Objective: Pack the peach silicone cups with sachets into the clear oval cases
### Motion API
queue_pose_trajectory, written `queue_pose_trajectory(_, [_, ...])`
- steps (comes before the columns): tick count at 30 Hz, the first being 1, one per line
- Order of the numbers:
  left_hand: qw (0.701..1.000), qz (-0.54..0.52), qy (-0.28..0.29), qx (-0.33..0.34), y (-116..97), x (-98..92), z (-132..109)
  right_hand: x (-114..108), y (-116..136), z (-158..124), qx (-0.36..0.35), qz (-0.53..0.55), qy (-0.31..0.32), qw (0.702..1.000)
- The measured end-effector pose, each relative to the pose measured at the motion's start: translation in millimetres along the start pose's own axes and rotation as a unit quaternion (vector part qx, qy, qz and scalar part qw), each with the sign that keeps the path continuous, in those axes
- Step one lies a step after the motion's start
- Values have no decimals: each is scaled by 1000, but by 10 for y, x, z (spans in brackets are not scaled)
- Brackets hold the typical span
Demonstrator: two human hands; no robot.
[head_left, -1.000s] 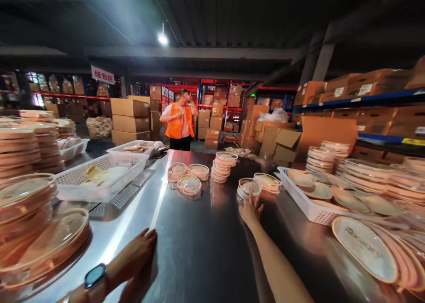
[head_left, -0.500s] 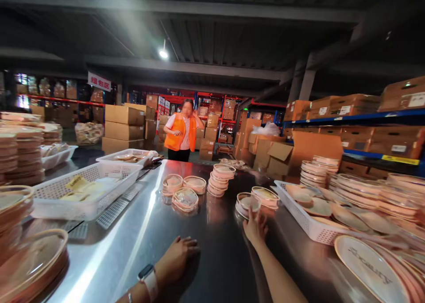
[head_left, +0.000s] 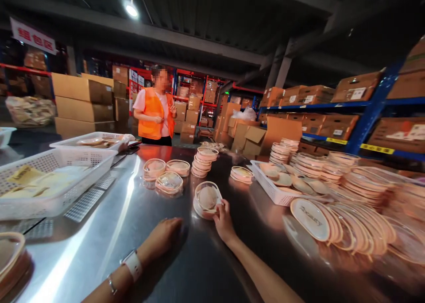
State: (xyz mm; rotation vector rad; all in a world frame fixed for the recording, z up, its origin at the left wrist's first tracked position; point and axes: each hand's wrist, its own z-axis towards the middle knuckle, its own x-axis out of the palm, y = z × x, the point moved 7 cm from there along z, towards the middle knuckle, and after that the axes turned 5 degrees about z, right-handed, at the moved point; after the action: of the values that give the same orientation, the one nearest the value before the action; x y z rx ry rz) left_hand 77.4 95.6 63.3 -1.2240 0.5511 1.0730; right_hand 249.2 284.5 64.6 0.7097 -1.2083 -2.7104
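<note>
in the head view, the right hand [head_left: 223, 219] holds a clear-topped pouch [head_left: 206, 197] by its rim, well in from the far edge of the counter [head_left: 199, 272]. the left hand [head_left: 162, 235] is curled; its content i cannot tell.

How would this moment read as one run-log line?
Right hand: gripping clear-topped case at its edge | Left hand: nearby, palm hidden | Beyond: case stack | Far side: person in orange vest
</note>
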Motion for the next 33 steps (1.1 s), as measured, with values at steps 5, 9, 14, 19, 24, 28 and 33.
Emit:
queue_pose_trajectory(5, [980, -159, -108, -56, 328, -183, 15, 246, 375, -172, 14, 128, 64, 990])
queue_pose_trajectory(9, [954, -272, -127, -7, 321, -428, 3, 328, 540, -246, 111, 341, 184, 915])
queue_pose_trajectory(14, [972, -158, -168, 35, 6, -670, -57, -10, 512, -137, 160, 325, 59, 930])
queue_pose_trajectory(19, [930, 217, -278, 102, -490, -484, -284, -83, 960, -353, -74, 53, 54, 994])
queue_pose_trajectory(24, [879, 327, -299, 174, -761, -253, -445, 179, 966, -541, -79, -68, 166, 980])
queue_pose_trajectory(28, [876, 325, -295, 200, -831, -251, -442, 308, 789, -526, 56, 46, 224, 972])
queue_pose_trajectory(33, [888, 283, -307, 192, -919, -309, -431, 313, 863, -525, 35, 15, 260, 965])
